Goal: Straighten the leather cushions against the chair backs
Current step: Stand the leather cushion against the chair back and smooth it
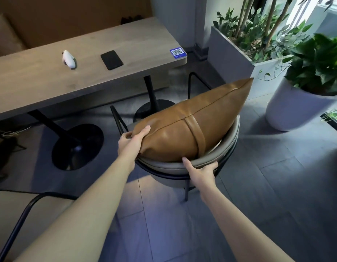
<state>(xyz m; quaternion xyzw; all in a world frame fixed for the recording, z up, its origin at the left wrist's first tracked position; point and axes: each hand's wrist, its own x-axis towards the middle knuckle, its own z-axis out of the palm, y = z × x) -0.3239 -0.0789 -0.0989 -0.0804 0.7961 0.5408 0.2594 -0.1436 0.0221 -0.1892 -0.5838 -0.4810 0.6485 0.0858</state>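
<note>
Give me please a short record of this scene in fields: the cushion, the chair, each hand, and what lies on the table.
cushion: tan leather cushion with a strap, tilted on the chair, one corner raised toward the plants
chair: round grey padded chair with black metal legs
left hand: grip closed on the cushion's near-left corner
right hand: grip on the chair's curved back rim, thumb touching the cushion
table: grey-brown wooden table bearing a black phone, a white oval device, a blue QR sticker
</note>
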